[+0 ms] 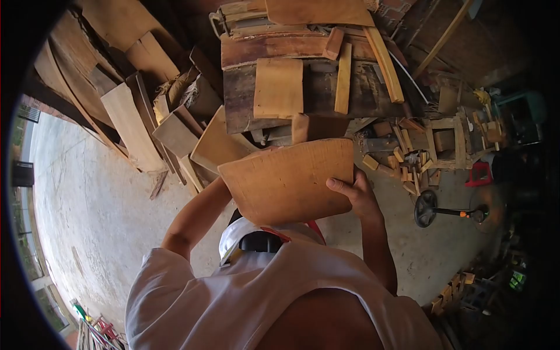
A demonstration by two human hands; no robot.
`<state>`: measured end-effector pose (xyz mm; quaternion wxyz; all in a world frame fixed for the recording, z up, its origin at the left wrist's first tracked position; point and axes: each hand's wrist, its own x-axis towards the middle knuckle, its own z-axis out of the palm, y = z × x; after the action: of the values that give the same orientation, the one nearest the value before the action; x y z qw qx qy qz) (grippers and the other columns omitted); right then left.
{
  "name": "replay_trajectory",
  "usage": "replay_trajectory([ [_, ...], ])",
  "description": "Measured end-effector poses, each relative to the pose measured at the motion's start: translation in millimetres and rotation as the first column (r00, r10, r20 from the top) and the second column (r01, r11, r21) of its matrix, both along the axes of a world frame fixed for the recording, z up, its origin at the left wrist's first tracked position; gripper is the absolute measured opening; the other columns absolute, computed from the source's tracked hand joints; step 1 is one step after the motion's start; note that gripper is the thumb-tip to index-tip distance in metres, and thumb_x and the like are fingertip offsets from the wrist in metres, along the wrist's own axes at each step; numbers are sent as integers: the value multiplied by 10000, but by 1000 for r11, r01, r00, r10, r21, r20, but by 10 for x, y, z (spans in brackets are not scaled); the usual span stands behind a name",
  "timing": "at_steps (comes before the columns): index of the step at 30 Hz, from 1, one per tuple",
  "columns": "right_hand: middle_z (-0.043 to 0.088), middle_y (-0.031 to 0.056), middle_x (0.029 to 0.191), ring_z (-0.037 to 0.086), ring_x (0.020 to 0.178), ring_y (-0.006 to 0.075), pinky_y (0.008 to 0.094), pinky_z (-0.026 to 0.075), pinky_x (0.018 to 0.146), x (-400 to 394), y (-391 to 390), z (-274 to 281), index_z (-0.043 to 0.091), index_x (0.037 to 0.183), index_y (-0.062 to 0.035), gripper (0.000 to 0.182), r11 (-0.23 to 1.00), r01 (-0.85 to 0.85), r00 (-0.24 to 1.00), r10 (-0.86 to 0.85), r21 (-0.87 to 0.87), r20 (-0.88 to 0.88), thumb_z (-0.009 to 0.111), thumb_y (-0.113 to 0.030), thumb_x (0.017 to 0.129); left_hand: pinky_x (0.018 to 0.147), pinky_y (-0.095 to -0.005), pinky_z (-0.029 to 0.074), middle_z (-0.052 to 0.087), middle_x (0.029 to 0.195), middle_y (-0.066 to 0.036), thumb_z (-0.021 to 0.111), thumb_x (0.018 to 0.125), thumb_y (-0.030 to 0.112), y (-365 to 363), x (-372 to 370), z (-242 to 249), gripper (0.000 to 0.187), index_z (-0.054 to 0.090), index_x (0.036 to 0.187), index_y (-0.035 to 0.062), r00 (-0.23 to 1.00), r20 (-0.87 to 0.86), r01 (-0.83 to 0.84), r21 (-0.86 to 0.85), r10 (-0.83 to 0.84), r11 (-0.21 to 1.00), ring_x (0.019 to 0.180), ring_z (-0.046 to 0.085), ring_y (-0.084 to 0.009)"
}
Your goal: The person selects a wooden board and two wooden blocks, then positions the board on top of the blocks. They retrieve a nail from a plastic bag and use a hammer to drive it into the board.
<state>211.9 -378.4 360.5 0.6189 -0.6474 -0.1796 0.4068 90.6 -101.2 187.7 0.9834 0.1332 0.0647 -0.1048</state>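
Note:
A wide, slightly curved wooden panel point(289, 181) is held up in front of the body. My right hand point(359, 192) grips its right edge, the thumb lying on the face and the fingers behind. My left hand is mostly hidden behind the panel's upper left edge; only a sliver of it point(263, 152) shows there. Beyond the panel stands a dark wooden workbench point(233, 93) with a square wooden piece point(279, 88) and a narrow strip point(343, 79) on it.
Boards point(133, 125) lean in a pile at the left. Wood offcuts point(402, 157) lie heaped on the right, near a wooden frame point(446, 140). A black wheel on a bar point(426, 209) stands on the concrete floor point(87, 216). Another panel point(318, 10) lies at the bench's far side.

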Motion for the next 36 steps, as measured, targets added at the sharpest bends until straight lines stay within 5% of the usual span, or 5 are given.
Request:
replay_trajectory([
  [14,625,71,1209,573,1143,194,338,417,991,3129,207,-289,535,1320,-22,655,988,143,986,-148,66,78,833,-212,768,1028,-483,473,590,1364,-131,424,1004,568,-188,3451,622,644,502,1424,86,967,191,121,247,-171,961,1193,600,-297],
  [22,647,73,1189,585,1132,186,327,431,984,4355,-28,-709,561,1307,-23,581,987,154,981,-148,39,-122,794,-209,809,1029,-481,472,593,1358,-133,424,1010,552,-245,4447,623,633,490,1436,88,971,-31,235,335,-239,912,1190,601,-296],
  [28,647,75,1192,597,1117,182,321,459,960,4747,-279,-977,564,1301,-20,563,989,115,990,-121,-91,-72,791,-213,823,1143,-459,327,428,1511,-111,413,1019,542,-150,4149,282,647,280,1562,217,984,-139,-113,-10,110,994,1368,422,-279],
  [33,662,87,1178,614,1083,151,308,484,925,4896,-256,-919,578,1286,-11,518,990,-49,998,42,-132,-55,778,-177,839,1206,-465,191,139,1653,-92,419,1024,505,-733,3745,342,659,174,1586,264,763,-365,-237,610,533,756,1502,199,-280],
  [36,707,132,1075,662,976,150,295,520,833,4846,-313,-668,630,1199,21,444,991,35,982,-10,-131,187,786,-169,829,1187,-493,249,126,1645,-134,489,969,587,-1230,3564,658,802,148,1590,212,693,-464,-323,485,552,813,1489,232,-297],
])
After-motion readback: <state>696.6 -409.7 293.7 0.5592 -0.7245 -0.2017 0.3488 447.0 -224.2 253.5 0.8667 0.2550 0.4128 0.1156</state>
